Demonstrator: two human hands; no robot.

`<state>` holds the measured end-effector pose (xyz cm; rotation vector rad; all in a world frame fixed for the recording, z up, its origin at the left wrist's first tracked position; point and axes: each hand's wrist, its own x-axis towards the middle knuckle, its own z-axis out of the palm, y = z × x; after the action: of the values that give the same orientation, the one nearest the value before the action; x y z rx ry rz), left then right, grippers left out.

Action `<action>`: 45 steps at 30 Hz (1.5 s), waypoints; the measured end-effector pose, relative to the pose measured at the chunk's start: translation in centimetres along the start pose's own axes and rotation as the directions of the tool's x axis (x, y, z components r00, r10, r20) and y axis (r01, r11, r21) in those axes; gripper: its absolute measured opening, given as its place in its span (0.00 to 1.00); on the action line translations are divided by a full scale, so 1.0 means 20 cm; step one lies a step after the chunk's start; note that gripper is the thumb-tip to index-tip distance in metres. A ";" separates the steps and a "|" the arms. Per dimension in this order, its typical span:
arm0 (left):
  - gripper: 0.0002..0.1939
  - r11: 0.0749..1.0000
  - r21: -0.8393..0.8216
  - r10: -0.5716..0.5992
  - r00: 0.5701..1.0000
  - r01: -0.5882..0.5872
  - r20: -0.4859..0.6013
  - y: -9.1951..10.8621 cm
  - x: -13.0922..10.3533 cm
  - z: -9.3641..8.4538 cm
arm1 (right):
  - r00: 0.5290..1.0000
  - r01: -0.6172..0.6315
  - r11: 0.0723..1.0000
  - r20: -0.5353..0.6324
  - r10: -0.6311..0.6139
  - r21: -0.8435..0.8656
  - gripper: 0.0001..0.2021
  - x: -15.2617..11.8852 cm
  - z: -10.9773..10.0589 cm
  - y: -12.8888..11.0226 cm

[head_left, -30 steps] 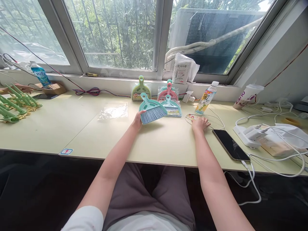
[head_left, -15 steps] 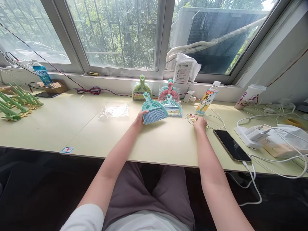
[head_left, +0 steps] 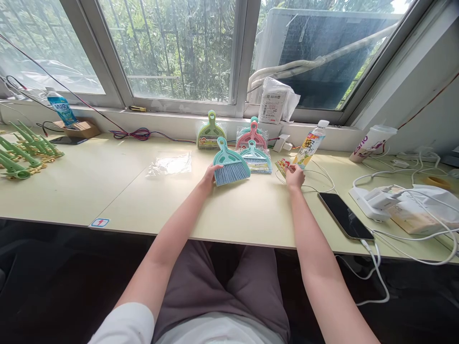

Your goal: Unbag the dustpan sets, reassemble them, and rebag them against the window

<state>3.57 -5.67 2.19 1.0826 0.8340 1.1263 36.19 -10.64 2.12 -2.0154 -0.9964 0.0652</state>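
My left hand [head_left: 210, 176] is closed on the left edge of a teal dustpan and brush set [head_left: 232, 165], held tilted with its grey-blue bristles facing me. A small colourful printed card [head_left: 282, 167] is pinched in my right hand [head_left: 295, 176], raised at an angle above the table. Behind the held set, a wrapped teal set [head_left: 256, 157] stands in front of a wrapped pink one [head_left: 253, 136]. A wrapped green set [head_left: 211, 131] leans near the wall. To the left lies a clear plastic bag [head_left: 170, 164].
A drink bottle [head_left: 311, 144] stands just behind my right hand, with a thin cable loop around there. Rightward are a phone [head_left: 344, 216], a power strip [head_left: 369, 205], white cables and a cup [head_left: 373, 143]. Green plastic parts [head_left: 27, 150] sit far left.
My right hand has lifted the card off the table and moved slightly left and away from me. The dustpan and brush set in my left hand has barely shifted.
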 end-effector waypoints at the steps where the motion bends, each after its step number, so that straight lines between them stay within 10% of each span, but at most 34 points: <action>1: 0.21 1.000 0.013 0.001 1.000 -0.001 0.010 0.00 0.00 0.00 | 0.998 0.061 0.994 0.004 -0.061 0.090 0.14 -0.02 0.00 -0.04; 6: 0.25 0.996 0.073 0.038 0.987 -0.049 0.154 0.02 -0.04 0.05 | 0.839 0.424 0.784 0.129 -0.528 0.453 0.18 -0.23 0.02 -0.27; 11: 0.26 0.995 0.070 0.046 0.948 -0.071 0.315 0.04 -0.07 0.10 | 0.558 0.704 0.630 0.295 -0.776 0.327 0.10 -0.45 0.09 -0.41; 14: 0.27 0.995 0.062 0.050 0.940 -0.076 0.339 0.03 -0.07 0.11 | 0.502 0.774 0.587 0.333 -0.798 0.238 0.06 -0.49 0.12 -0.42; 27: 0.33 0.995 0.082 0.018 0.933 -0.050 0.359 -0.02 -0.05 0.09 | 0.521 0.810 0.573 0.299 -0.800 0.124 0.10 -0.49 0.16 -0.37; 38: 0.36 0.995 -0.048 0.096 0.956 -0.086 0.278 0.02 -0.05 0.09 | 0.823 0.565 0.824 0.046 -0.567 0.049 0.25 -0.49 0.14 -0.38; 45: 0.35 0.994 -0.064 0.097 0.967 -0.084 0.236 0.03 -0.04 0.09 | 0.826 0.524 0.845 0.180 -0.535 0.109 0.27 -0.46 0.19 -0.36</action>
<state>4.93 -6.89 3.34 1.1935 0.5668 1.0626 23.99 -12.13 2.13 -1.6349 -1.6411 -0.0028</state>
